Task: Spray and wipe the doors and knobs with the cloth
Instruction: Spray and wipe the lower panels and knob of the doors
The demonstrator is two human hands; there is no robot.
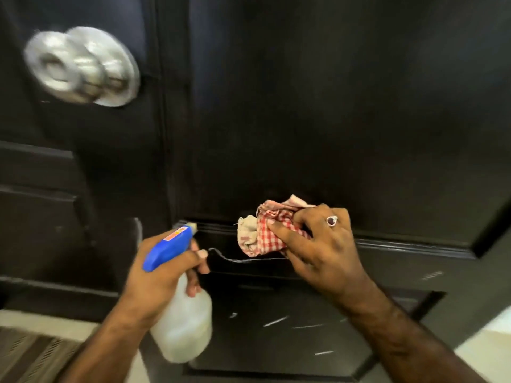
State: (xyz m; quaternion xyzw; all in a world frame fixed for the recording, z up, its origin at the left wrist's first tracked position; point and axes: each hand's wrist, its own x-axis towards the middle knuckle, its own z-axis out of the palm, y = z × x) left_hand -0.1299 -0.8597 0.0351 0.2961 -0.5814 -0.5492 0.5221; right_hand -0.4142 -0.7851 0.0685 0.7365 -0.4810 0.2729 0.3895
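Fingers of the left hand are curling around a translucent plastic spray bottle with a blue trigger head. Beyond, the right hand is gripping a bunched red-and-white checked cloth, pressing it against the dark panelled door. A blurred round silver metal knob is sitting upper left.

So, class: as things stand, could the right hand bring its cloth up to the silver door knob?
Probably yes. The right hand grips the checked cloth against the dark door, and only bare door lies between it and the knob, up and to the left. The left hand, holding the spray bottle, sits lower.
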